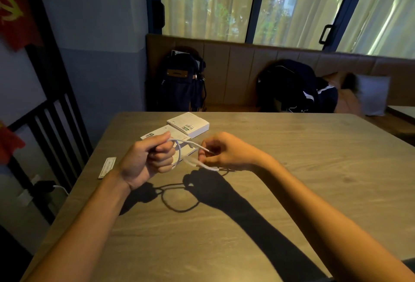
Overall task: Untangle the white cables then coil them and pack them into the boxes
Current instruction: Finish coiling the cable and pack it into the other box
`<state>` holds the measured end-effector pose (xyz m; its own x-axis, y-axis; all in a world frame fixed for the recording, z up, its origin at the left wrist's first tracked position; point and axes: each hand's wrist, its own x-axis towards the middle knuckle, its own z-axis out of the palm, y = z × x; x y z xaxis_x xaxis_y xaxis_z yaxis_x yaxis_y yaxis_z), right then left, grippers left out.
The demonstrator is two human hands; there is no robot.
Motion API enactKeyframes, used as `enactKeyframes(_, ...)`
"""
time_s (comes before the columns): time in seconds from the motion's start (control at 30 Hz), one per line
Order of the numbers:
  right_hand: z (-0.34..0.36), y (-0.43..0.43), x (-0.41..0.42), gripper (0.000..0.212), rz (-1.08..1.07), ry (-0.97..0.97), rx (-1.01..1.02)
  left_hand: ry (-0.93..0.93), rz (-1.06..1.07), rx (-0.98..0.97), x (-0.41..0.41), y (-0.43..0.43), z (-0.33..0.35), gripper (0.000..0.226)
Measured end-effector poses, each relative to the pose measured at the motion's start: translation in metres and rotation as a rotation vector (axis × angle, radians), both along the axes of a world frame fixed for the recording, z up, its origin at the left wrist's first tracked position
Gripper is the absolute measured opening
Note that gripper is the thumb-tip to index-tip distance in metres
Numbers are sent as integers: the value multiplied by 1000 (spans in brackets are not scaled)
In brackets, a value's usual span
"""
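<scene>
A wood-grain table (292, 191) fills the lower view, with hard shadows of both arms across it. Behind it a padded brown bench (235, 75) runs under curtained windows (208, 0) and holds a dark backpack (182, 79), a second dark bag (289, 84) and a pale cushion (372, 95).

Two white boxes sit on the table's far left part: the far box (188, 124) in full view, the near box (157, 133) partly hidden behind the left hand (146, 158). A narrow paper slip (107, 167) lies near the left edge.

The left hand is clenched around the white cable (179, 149), held above the table, with a loop hanging beside the knuckles. The right hand (224, 151) pinches a strand at its fingertips. Below it the cable blurs, so its end seems to trail off unreadably.
</scene>
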<state>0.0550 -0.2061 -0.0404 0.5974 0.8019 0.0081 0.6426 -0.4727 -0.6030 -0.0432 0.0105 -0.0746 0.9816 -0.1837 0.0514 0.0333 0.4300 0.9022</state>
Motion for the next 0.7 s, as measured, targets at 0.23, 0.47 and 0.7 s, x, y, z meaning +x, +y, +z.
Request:
enactKeyframes(0.23, 3, -3, -7, 28, 53, -367, -340, -5, 68, -305, -4, -30, 4, 48)
enactKeyframes(0.47, -11, 7, -36, 19, 101, -224, -275, -42, 126, -386, 2, -62, 2, 43)
enactKeyframes(0.7, -10, 15, -39, 26, 42, -342, -345, -423, 487, 781, 7, -68, -15, 43)
